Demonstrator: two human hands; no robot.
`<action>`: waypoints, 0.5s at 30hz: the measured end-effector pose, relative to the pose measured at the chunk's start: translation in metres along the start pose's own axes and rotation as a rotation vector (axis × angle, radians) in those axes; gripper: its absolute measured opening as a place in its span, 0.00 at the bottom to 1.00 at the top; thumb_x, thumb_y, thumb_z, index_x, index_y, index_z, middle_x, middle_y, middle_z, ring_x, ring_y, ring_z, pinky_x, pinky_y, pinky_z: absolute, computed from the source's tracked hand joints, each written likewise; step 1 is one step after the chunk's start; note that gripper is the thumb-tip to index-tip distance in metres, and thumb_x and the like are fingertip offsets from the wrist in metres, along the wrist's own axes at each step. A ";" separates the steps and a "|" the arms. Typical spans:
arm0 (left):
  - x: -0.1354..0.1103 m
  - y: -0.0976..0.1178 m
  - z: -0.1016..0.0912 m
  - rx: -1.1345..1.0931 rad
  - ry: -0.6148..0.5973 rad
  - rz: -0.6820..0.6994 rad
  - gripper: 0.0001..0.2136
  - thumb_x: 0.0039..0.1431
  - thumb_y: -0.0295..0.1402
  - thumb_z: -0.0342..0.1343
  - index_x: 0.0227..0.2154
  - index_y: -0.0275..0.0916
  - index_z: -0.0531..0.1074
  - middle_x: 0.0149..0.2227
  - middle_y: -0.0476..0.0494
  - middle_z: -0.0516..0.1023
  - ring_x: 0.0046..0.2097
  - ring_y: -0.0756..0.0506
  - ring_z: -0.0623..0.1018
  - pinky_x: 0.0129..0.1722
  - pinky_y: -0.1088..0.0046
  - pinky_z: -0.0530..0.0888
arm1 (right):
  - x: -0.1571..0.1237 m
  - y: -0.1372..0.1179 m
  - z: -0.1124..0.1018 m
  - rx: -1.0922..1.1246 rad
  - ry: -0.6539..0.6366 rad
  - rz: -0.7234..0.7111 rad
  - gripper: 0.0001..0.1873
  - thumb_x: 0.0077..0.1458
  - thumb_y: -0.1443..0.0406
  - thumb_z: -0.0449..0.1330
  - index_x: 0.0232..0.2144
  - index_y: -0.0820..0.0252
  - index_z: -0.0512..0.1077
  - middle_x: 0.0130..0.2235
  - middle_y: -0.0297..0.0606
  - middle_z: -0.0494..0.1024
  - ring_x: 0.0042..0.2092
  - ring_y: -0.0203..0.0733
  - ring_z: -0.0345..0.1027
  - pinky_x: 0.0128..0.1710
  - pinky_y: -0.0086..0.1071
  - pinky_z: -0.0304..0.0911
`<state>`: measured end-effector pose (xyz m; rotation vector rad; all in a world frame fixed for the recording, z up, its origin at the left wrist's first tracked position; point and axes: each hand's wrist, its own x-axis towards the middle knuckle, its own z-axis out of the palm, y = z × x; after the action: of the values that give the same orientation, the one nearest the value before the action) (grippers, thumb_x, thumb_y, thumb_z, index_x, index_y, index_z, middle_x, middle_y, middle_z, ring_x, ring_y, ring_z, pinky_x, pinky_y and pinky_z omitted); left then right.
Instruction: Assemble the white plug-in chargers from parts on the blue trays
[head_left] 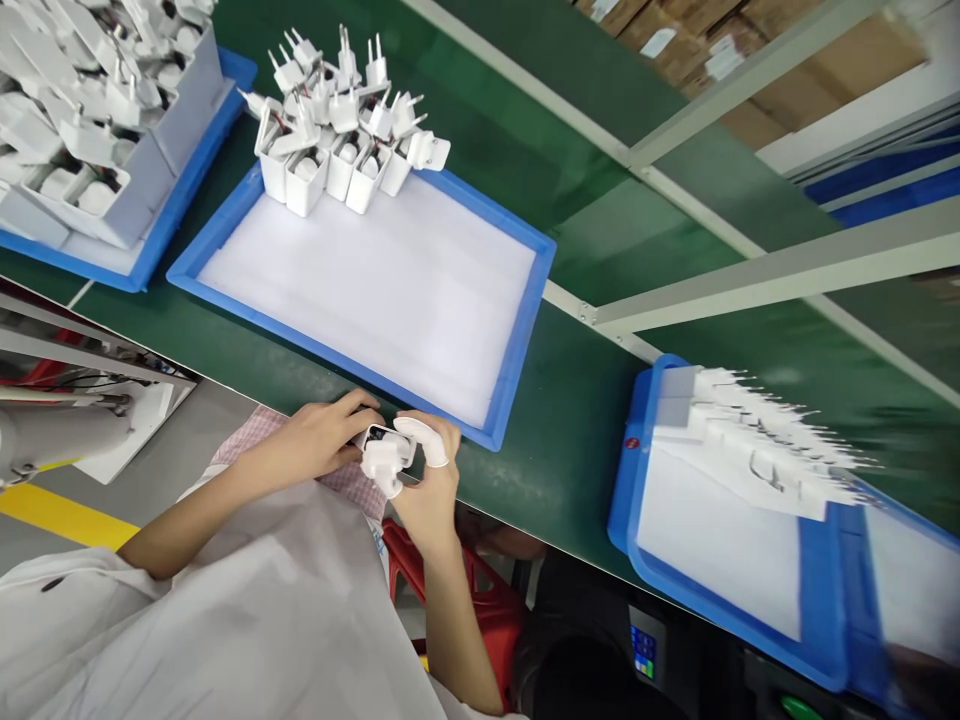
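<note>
A small white charger housing [407,449] with a dark inside showing through its end is held between both hands over the bench's front edge. My left hand [319,438] closes its fingers on the housing's left side. My right hand [429,500] grips it from the right; white coverings that look like finger cots are on its thumb and a finger, partly hiding the housing. Just beyond the hands lies a blue tray [337,362] with a white liner. At its far left corner stand several open white housings [304,187], with plug parts [345,110] sticking up from them.
At the left, another blue tray [142,262] carries a heap of white charger parts [82,120]. To the right, a blue tray [821,600] holds rows of white chargers [750,440] with pins outward. Pale metal frame bars [787,275] cross above the green bench [559,420].
</note>
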<state>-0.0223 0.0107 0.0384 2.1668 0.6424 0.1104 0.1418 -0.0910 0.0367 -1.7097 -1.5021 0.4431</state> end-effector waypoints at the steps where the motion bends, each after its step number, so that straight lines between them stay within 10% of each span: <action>1: 0.001 -0.003 -0.002 0.016 -0.007 0.026 0.11 0.62 0.25 0.53 0.47 0.40 0.69 0.56 0.45 0.68 0.35 0.49 0.76 0.34 0.72 0.68 | 0.006 0.002 -0.005 0.110 -0.058 0.071 0.15 0.53 0.66 0.63 0.44 0.54 0.70 0.43 0.38 0.74 0.44 0.43 0.68 0.43 0.38 0.65; 5: 0.004 -0.012 -0.008 -0.032 -0.055 0.089 0.10 0.61 0.28 0.55 0.45 0.41 0.71 0.55 0.48 0.69 0.38 0.48 0.77 0.36 0.72 0.69 | 0.024 0.003 -0.017 0.311 -0.174 0.291 0.10 0.57 0.64 0.60 0.43 0.56 0.72 0.36 0.35 0.78 0.34 0.39 0.72 0.37 0.35 0.68; 15: -0.009 -0.016 0.018 -0.296 0.204 0.122 0.17 0.61 0.29 0.58 0.52 0.42 0.66 0.54 0.42 0.73 0.62 0.42 0.66 0.53 0.66 0.72 | -0.021 -0.025 0.009 -0.092 0.057 0.082 0.26 0.53 0.62 0.66 0.52 0.54 0.62 0.47 0.44 0.73 0.46 0.45 0.72 0.42 0.38 0.71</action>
<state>-0.0314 0.0018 0.0157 1.9201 0.5672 0.4675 0.1144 -0.1089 0.0448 -1.8450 -1.4350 0.3700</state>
